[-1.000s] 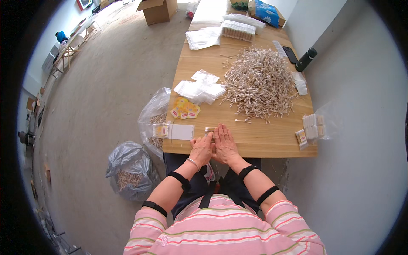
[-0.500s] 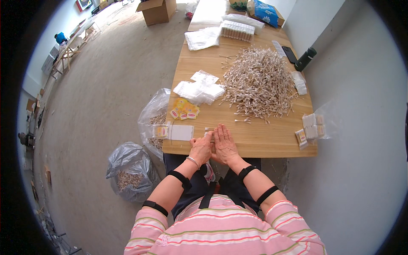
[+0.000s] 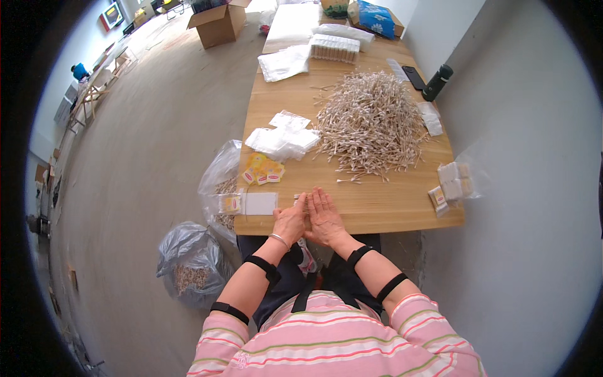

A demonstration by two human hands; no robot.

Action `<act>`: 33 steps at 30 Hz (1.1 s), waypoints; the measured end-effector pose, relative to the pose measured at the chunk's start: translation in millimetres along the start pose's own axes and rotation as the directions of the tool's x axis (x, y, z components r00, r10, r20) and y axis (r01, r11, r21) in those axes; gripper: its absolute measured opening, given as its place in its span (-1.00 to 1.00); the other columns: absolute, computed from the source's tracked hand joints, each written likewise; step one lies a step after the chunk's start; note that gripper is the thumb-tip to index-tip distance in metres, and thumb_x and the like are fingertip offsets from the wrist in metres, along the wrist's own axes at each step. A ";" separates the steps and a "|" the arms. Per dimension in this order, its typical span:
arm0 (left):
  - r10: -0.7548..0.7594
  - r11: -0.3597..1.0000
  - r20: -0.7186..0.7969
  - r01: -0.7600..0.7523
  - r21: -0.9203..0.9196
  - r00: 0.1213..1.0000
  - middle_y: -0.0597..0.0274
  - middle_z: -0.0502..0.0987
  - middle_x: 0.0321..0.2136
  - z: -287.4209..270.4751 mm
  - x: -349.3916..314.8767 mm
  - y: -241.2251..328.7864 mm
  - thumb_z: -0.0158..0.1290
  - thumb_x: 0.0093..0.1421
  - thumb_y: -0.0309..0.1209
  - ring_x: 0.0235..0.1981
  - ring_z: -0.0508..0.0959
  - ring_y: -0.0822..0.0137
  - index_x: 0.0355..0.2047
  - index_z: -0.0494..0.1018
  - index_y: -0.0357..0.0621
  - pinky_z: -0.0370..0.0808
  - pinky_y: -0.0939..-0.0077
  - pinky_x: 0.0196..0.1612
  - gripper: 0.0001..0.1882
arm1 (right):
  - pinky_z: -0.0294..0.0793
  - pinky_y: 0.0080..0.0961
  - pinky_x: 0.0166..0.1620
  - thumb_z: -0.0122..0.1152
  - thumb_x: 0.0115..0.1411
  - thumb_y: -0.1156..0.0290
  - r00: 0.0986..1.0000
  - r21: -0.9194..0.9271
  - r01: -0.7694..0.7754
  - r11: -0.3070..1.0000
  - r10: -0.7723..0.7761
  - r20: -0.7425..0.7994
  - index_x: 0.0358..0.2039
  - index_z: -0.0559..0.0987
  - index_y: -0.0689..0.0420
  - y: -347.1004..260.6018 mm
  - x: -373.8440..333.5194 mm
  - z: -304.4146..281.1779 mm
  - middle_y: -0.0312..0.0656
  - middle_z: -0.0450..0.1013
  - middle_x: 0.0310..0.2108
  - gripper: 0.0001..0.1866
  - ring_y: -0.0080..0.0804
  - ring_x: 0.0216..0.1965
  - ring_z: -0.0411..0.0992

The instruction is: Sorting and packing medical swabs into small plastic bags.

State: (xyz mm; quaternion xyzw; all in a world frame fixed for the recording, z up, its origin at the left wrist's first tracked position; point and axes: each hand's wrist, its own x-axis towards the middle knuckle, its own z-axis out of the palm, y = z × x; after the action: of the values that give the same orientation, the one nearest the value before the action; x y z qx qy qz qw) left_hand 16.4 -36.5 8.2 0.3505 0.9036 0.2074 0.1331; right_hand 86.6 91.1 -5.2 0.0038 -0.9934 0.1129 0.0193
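Note:
At the near edge of the wooden table [image 3: 370, 207], both hands meet around a small row of cotton swabs [image 3: 299, 199]. My left hand [image 3: 290, 223] bends its fingers against the swabs, index finger pointing forward along them. Flat and with fingers stretched out, my right hand [image 3: 324, 220] lies over the row's right side and hides part of it. Just left of my left hand is a white card or flat pouch [image 3: 260, 203], beside a clear packet of swabs with a yellow label [image 3: 230, 204]. A large heap of loose cotton swabs [image 3: 374, 125] lies beyond my hands.
Yellow labels [image 3: 264, 169] and clear bags [image 3: 282, 139] lie at the left. Packed swabs [image 3: 455, 182], a phone [image 3: 413, 78] and a dark bottle [image 3: 438, 83] line the right side, near the wall. A grey bag of swabs [image 3: 191, 261] stands on the floor.
The whole view has shifted slightly, moving the table a little left in the picture. My hands keep nearly the same pose over the swab row.

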 end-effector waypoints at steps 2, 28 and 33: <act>-0.005 1.000 0.005 0.005 -0.016 1.000 0.04 0.58 -0.43 -3.1 1.1 2.8 -0.04 0.12 -0.41 -0.34 0.57 0.08 0.22 0.03 -0.06 0.20 0.14 -0.22 -0.36 | -0.30 -0.17 0.35 0.08 -0.04 -0.19 1.000 -0.001 0.000 1.000 0.000 -0.012 0.25 -0.03 0.39 1.2 -1.0 1.6 0.18 -0.15 0.30 0.08 0.01 0.36 -0.25; -0.026 0.974 -0.277 -0.038 -0.223 0.960 -0.05 0.36 -0.10 -7.0 -8.1 -5.7 0.22 -0.11 -0.45 -0.04 0.36 -0.01 0.12 0.18 -0.17 0.32 0.19 -0.04 -0.25 | 0.33 -0.24 -0.09 0.24 0.01 0.33 0.822 0.156 -0.442 0.884 0.468 -0.324 -0.33 0.50 0.05 93.0 19.3 -17.1 -0.23 0.35 -0.27 -0.81 -0.20 -0.13 0.29; 0.008 0.963 -0.370 -0.107 -0.248 0.929 -0.07 0.23 0.05 -6.1 -0.3 -3.9 0.27 -0.14 -0.46 0.11 0.23 -0.05 0.16 0.15 -0.21 0.21 0.24 0.17 -0.17 | 0.35 -0.28 -0.13 0.17 0.06 0.33 0.884 0.062 -0.353 0.934 0.354 -0.305 -0.39 0.46 0.05 76.9 31.6 -3.8 -0.18 0.37 -0.30 -0.87 -0.20 -0.17 0.31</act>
State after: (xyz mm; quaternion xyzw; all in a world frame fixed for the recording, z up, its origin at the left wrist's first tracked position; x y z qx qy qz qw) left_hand 12.1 -41.0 11.8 0.3114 0.8660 0.3912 0.0020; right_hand 54.2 166.8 -17.5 -0.1951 -0.9615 0.1162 0.1548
